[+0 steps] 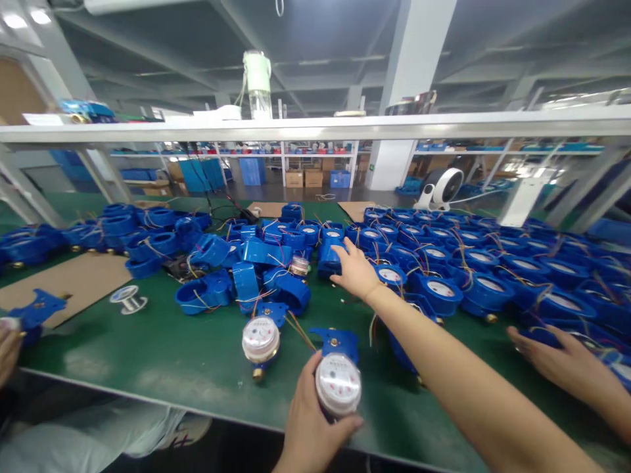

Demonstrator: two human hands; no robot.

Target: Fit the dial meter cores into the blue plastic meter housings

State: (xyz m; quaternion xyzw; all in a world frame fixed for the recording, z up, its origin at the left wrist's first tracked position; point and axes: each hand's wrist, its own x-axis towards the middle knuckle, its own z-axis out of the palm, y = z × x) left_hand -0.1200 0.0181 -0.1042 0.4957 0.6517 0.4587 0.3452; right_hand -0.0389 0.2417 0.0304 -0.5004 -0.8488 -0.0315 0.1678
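My left hand (318, 414) is wrapped around a round water meter (338, 384) with a clear top and white dial, at the table's front edge. A blue bracket (335, 343) with a brass fitting sits directly behind that meter. My right hand (359, 269) reaches far over the table, fingers spread at the edge of a blue housing (328, 257); whether they touch it I cannot tell. Left of my left hand stands another water meter (260, 338) with a brass end. Empty blue ring housings (246, 282) with thin wires lie piled behind it.
Rows of blue-cased meters (441, 289) cover the right side of the green table (187, 355). A co-worker's hand (566, 361) is among them; another person's hand (7, 348) is at far left. A wire spool (129, 299), cardboard (73, 282) and a small fan (441, 187) stand about.
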